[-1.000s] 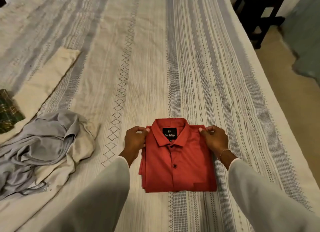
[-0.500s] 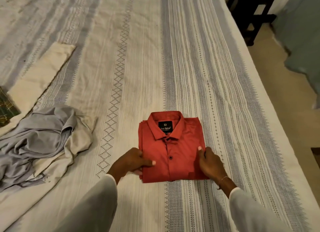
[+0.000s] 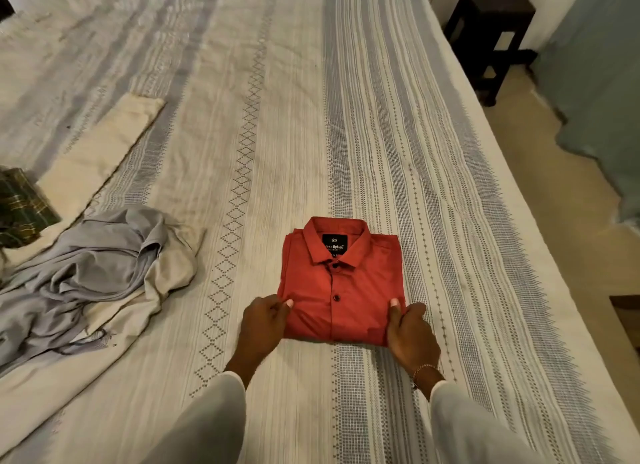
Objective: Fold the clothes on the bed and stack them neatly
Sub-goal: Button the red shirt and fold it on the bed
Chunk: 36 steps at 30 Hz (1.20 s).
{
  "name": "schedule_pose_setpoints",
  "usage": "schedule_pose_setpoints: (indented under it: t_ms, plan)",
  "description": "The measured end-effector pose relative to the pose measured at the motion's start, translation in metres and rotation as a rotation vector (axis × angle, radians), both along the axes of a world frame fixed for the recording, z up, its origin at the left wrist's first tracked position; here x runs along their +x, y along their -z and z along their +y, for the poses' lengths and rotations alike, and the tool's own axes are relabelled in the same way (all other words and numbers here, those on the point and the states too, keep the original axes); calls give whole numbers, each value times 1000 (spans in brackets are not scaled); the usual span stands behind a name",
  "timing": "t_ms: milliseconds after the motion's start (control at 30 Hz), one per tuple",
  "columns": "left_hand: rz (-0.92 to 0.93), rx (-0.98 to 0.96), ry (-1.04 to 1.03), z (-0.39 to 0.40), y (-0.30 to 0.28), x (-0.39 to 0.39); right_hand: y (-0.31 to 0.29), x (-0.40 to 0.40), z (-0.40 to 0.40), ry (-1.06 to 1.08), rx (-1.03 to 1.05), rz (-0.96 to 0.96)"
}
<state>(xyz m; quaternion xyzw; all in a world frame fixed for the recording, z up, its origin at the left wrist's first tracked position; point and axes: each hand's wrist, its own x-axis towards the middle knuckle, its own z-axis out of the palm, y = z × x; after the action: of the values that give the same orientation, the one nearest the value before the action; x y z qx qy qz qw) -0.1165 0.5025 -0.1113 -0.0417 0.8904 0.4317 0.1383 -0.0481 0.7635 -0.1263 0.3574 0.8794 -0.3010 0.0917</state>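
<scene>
Left hand [image 3: 265, 321] grips the near left corner of the folded red shirt [image 3: 341, 280], thumb lying on top of the cloth and the other fingers curled round the edge and out of sight beneath it. At the far left edge of the view, a dark green checked garment [image 3: 20, 207] lies folded on the bed [image 3: 270, 117], touching a flat cream cloth [image 3: 97, 159] that stretches away from it up the cover. Just nearer than these sits a crumpled heap: a grey garment [image 3: 90, 266] bunched on top of a cream garment [image 3: 166, 273], both unfolded and well apart from the shirt.

In the middle of the view the red shirt lies flat on the striped bed cover as a neat rectangle, collar at the far end, a black label showing inside the neck and dark buttons running down the front. Its near hem lifts slightly where it is held.

On the right, the right hand [image 3: 412, 335] pinches the near right corner of the shirt in the same way, thumb on top and fingers tucked under; a thin bracelet [image 3: 424, 370] circles the wrist above a pale sleeve [image 3: 467, 425]. Beyond the bed's right edge, a dark wooden stool [image 3: 491, 38] stands on the floor near a grey-blue curtain [image 3: 595, 100].
</scene>
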Motion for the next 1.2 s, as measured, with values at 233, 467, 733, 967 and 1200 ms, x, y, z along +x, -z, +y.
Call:
schedule_pose_setpoints:
  t_ms: [233, 467, 733, 967, 1200]
  plan:
    - [128, -80, -129, 10, -1, 18, 2, 22, -8, 61, -61, 300]
    - [99, -49, -144, 11, -13, 13, -7, -2, 36, 172, -506, 206]
    - [-19, 129, -133, 9, -10, 5, -29, -15, 56, 100, -736, 129]
    - [-47, 178, -147, 4, -9, 4, -17, -31, 48, 139, -546, 64]
    - [-64, 136, -149, 4, -5, 0, -23, -37, 44, -57, -297, 10]
